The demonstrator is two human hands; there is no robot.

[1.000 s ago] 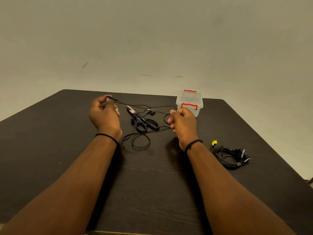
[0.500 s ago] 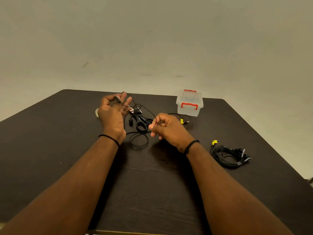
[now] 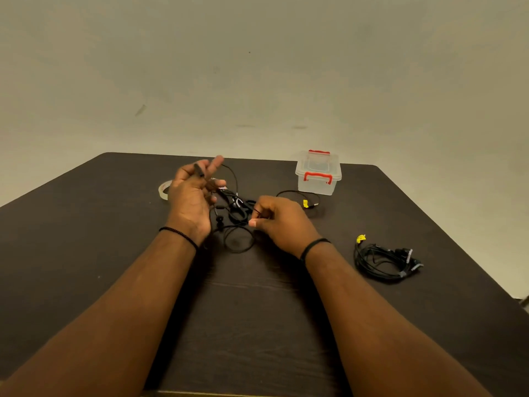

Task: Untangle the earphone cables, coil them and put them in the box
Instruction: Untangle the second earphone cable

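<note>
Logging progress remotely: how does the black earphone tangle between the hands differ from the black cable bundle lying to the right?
The black earphone tangle is spread in loose loops; the black cable bundle lies gathered in a compact heap. The left hand and right hand both grip strands of the tangle; nothing touches the bundle. The tangle sits mid-table, the bundle nearer the right edge. Both rest on the dark table, outside the clear plastic box.

Dark table: box, cables, bundle, tape.
</note>
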